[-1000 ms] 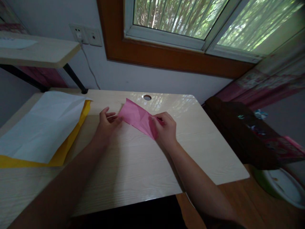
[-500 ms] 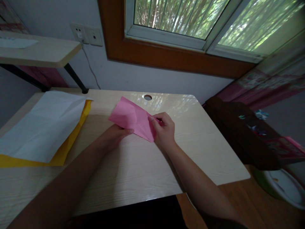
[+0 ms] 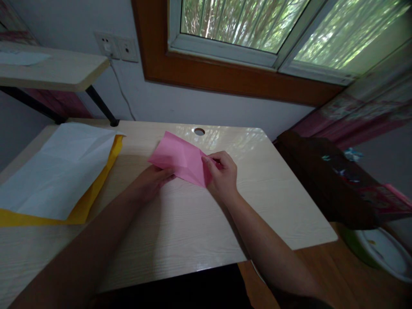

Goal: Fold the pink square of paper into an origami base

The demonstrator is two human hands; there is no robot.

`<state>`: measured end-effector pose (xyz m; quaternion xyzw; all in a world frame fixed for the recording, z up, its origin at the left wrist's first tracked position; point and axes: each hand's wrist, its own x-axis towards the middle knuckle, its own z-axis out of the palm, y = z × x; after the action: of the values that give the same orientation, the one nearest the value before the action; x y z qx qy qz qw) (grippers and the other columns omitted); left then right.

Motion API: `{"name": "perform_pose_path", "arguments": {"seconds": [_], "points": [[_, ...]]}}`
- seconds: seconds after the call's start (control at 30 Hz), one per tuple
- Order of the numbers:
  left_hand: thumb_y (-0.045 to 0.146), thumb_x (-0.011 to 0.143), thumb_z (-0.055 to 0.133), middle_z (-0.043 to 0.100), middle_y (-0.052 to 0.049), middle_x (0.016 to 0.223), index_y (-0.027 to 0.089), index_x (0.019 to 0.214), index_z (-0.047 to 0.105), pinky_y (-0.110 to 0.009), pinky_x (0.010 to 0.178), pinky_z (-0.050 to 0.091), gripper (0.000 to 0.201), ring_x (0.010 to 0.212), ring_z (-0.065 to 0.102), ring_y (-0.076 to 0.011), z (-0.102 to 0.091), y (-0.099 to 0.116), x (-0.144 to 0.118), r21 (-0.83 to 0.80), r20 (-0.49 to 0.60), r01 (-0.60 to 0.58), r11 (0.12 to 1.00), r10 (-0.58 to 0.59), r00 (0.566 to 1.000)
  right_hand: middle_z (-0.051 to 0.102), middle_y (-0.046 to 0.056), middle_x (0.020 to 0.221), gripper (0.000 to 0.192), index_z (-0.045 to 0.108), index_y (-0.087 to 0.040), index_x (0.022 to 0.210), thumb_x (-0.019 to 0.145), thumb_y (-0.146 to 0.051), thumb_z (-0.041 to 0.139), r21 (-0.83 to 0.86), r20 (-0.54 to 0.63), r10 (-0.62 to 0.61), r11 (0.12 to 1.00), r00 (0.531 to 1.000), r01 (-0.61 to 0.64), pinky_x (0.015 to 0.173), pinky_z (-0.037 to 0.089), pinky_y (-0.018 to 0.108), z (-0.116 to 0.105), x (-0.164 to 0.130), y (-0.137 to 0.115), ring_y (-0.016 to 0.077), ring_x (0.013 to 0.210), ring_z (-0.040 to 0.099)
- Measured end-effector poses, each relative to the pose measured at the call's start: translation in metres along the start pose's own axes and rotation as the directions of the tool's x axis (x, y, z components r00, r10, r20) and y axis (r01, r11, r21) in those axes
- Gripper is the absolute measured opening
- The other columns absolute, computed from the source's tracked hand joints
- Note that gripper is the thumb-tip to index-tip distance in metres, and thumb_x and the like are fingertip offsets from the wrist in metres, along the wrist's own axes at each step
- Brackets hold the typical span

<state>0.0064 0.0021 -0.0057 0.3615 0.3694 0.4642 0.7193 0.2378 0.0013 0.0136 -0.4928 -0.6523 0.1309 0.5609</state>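
A creased sheet of pink paper (image 3: 178, 156), folded at its right end, is held above the table between my two hands. My left hand (image 3: 154, 179) grips its lower left edge, thumb along the front and fingers partly hidden behind. At the right end, my right hand (image 3: 223, 174) pinches the folded part between thumb and fingers. To the left lies a large creased white sheet (image 3: 61, 167) on top of a yellow sheet (image 3: 96, 191).
The pale wooden table (image 3: 270, 206) has a round cable hole (image 3: 199, 131) near its back edge. A raised shelf (image 3: 64, 71) on dark legs stands at the back left. A window (image 3: 238, 25) is behind, and a round white-and-green container (image 3: 383, 253) sits low at right.
My left thumb has drawn back left along the lower edge of the pink paper. The paper has tilted slightly; my right hand keeps its pinch almost in place.
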Motion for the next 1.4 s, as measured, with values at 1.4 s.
{"name": "perform_pose_path", "arguments": {"seconds": [1.4], "points": [[0.022,0.094,0.067,0.073,-0.004,0.099,0.026,0.097,0.075,-0.039,0.090,0.055,0.010,0.098,0.066,-0.0207,-0.016,0.027,-0.010,0.780,0.371,-0.614,0.121,0.701,0.609,0.072,0.004,0.091,0.006,0.069,-0.024,0.098,0.096,-0.020,0.066,-0.080,0.257,-0.432,0.882,0.864,0.464,0.076,0.053,0.037,-0.003,-0.002,-0.001,0.0193,0.085,0.064]]}}
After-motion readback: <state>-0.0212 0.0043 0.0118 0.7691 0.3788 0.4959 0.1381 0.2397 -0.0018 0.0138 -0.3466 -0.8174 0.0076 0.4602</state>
